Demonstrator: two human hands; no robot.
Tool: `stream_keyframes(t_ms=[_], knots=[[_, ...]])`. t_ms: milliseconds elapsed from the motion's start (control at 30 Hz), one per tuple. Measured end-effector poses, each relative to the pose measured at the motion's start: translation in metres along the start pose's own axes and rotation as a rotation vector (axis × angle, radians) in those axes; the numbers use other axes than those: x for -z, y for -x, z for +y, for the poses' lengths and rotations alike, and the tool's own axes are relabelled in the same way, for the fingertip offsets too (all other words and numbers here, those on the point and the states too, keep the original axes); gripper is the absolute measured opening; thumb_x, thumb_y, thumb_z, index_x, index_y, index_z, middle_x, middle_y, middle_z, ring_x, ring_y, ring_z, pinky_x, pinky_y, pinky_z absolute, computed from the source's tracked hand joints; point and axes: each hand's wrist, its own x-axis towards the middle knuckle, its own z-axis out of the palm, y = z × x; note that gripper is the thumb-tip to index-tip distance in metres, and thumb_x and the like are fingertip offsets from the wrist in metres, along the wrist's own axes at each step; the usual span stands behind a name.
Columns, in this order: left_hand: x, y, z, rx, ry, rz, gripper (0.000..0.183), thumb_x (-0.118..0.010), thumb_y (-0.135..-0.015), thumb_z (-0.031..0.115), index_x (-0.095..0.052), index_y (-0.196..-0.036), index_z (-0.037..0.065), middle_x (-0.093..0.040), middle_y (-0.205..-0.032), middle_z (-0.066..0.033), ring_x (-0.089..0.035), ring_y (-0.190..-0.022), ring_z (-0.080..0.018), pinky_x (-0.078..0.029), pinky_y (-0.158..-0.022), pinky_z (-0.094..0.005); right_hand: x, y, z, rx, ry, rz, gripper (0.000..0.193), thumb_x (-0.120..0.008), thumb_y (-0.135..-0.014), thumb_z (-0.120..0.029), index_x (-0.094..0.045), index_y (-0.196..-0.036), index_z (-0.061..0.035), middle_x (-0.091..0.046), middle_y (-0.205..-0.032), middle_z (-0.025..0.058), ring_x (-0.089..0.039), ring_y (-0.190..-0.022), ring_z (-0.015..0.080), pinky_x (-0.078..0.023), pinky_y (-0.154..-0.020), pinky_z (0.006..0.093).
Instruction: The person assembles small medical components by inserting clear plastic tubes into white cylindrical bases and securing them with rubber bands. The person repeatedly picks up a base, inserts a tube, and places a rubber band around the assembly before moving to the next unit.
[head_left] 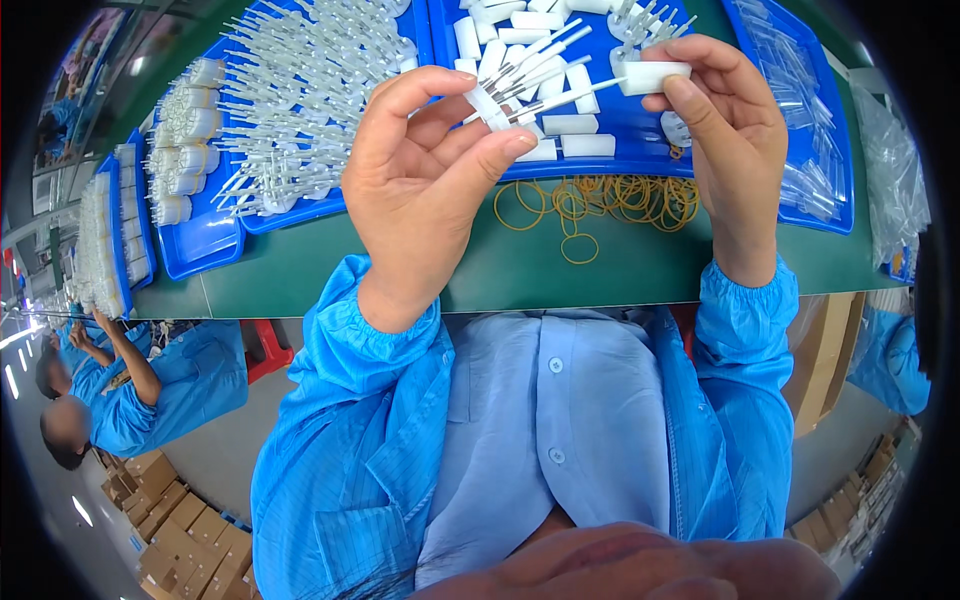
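Note:
Between the thumb and fingers of my left hand (415, 185) is a small white plastic holder (487, 108). Several thin white rods with metal sections (545, 102) stick out of it toward the right. My right hand (738, 140) pinches a white cylindrical sleeve (650, 78) between thumb and fingers. The tip of one rod meets the sleeve's left end; how far it goes in, I cannot tell. Below both hands lies a blue tray (640, 158) with many loose white sleeves (588, 146) and some rod clusters (640, 22).
Yellow rubber bands (579, 248) lie on the green table (500, 285). At left, a blue tray (300, 214) is packed with rod clusters, beside trays of white parts. Clear tubes fill a right-hand tray (845, 215). Co-workers in blue (190, 390) sit at far left.

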Motion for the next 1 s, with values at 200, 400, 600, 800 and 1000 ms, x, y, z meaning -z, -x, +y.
stream_keyframes(t_ms=[200, 400, 600, 800, 1000], knots=[[0.000, 0.002, 0.001, 0.005, -0.065, -0.032, 0.046, -0.068, -0.076, -0.015, -0.052, -0.119, -0.009, -0.058, -0.115, -0.0158, -0.063, -0.103, -0.0253, -0.053, -0.086, -0.0322, 0.003, 0.001, 0.003, 0.091, 0.088, 0.039, 0.027, -0.060, -0.087, 0.003, -0.058, -0.114, 0.0028, -0.066, -0.108, 0.0168, -0.064, -0.099, 0.0194, -0.051, -0.086, 0.0282], [-0.005, 0.007, 0.006, -0.058, -0.112, -0.048, 0.043, -0.069, -0.076, -0.014, -0.055, -0.116, -0.009, -0.056, -0.112, -0.0114, -0.064, -0.101, -0.0233, -0.054, -0.085, -0.0307, -0.004, 0.009, -0.008, 0.041, 0.086, -0.056, 0.027, -0.060, -0.088, 0.002, -0.058, -0.115, 0.0028, -0.067, -0.106, 0.0171, -0.065, -0.097, 0.0189, -0.052, -0.082, 0.0278], [-0.007, 0.015, 0.015, 0.007, -0.112, -0.036, 0.043, -0.074, -0.072, -0.013, -0.058, -0.111, -0.005, -0.048, -0.112, -0.0083, -0.062, -0.103, -0.0224, -0.056, -0.091, -0.0339, -0.004, 0.025, -0.019, 0.026, -0.060, -0.067, 0.028, -0.060, -0.089, 0.000, -0.057, -0.116, 0.0024, -0.066, -0.107, 0.0177, -0.065, -0.098, 0.0192, -0.053, -0.079, 0.0266], [-0.014, 0.033, 0.019, -0.047, -0.136, -0.051, 0.043, -0.072, -0.076, -0.011, -0.056, -0.115, -0.007, -0.053, -0.112, -0.0091, -0.063, -0.099, -0.0210, -0.054, -0.082, -0.0285, -0.018, 0.049, -0.033, 0.052, -0.093, -0.066, 0.019, -0.059, -0.092, -0.005, -0.066, -0.107, 0.0040, -0.063, -0.113, 0.0155, -0.065, -0.094, 0.0208, -0.057, -0.078, 0.0275], [-0.019, 0.047, 0.022, -0.050, -0.155, -0.103, 0.045, -0.073, -0.074, -0.012, -0.058, -0.115, -0.005, -0.052, -0.115, -0.0095, -0.062, -0.103, -0.0218, -0.055, -0.087, -0.0307, -0.016, 0.069, -0.027, 0.098, -0.151, -0.058, 0.020, -0.059, -0.091, -0.002, -0.065, -0.109, 0.0047, -0.062, -0.112, 0.0150, -0.065, -0.093, 0.0200, -0.058, -0.079, 0.0263]])
